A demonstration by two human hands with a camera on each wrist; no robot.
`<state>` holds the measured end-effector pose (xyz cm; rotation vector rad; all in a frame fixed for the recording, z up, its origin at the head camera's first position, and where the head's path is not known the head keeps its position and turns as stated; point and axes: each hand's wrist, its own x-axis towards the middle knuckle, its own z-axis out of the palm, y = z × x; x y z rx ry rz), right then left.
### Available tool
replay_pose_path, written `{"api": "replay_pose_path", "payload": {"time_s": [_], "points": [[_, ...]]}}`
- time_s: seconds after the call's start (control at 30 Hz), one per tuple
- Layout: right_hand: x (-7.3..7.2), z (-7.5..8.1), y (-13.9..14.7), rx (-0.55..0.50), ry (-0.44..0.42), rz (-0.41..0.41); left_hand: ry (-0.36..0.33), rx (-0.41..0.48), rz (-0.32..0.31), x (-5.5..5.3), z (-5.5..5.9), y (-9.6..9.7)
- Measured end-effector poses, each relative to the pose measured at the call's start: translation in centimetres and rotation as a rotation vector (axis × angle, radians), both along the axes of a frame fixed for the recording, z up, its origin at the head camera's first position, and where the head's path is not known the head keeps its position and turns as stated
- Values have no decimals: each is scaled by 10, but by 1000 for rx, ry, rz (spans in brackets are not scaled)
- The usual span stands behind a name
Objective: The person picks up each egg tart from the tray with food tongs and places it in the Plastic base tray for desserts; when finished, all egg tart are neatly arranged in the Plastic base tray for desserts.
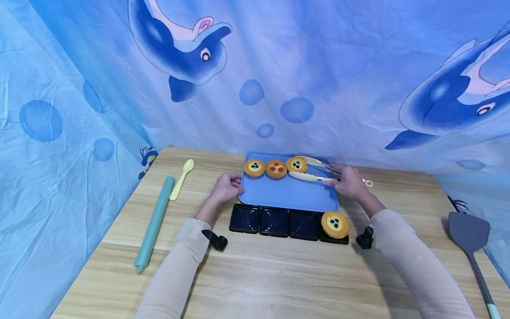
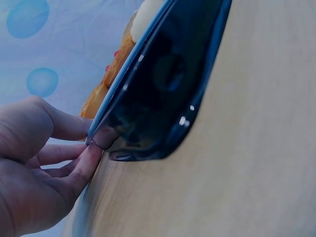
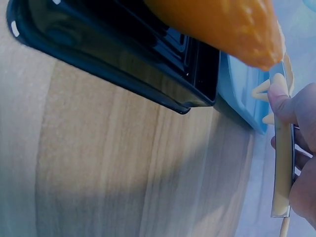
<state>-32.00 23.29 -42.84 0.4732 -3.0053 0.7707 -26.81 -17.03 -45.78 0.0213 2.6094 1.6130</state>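
Observation:
My left hand (image 1: 227, 188) pinches the left edge of a blue tray (image 1: 287, 192), its thumb and fingertips at the rim in the left wrist view. With my right hand (image 1: 348, 180) I grip a pair of tongs (image 1: 304, 176), metal with cream tips. The spread tips lie on either side of a blueberry-topped tart (image 1: 296, 164) on the tray. Left of it on the tray sit a red-topped tart (image 1: 276, 169) and another blueberry-topped tart (image 1: 254, 168). In front of the tray, a larger blueberry-topped tart (image 1: 334, 224) rests in the rightmost compartment of a black tray (image 1: 274, 221).
A teal rolling pin (image 1: 155, 221) and a pale yellow spoon (image 1: 182, 180) lie on the wooden table (image 1: 255, 279) at the left. A grey spatula (image 1: 470, 230) lies along the right edge. Blue printed curtains (image 1: 318, 66) hang close behind the table.

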Motion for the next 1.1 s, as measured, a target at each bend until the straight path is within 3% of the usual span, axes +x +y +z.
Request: {"api": "replay_pose_path", "payload": {"time_s": [0.47,1.1], "points": [[1,-3,2,-30,12,7,-5,-2,11,1,1,1],[8,5,10,-64,35,44,-9,1,5,4,3,2]]}}
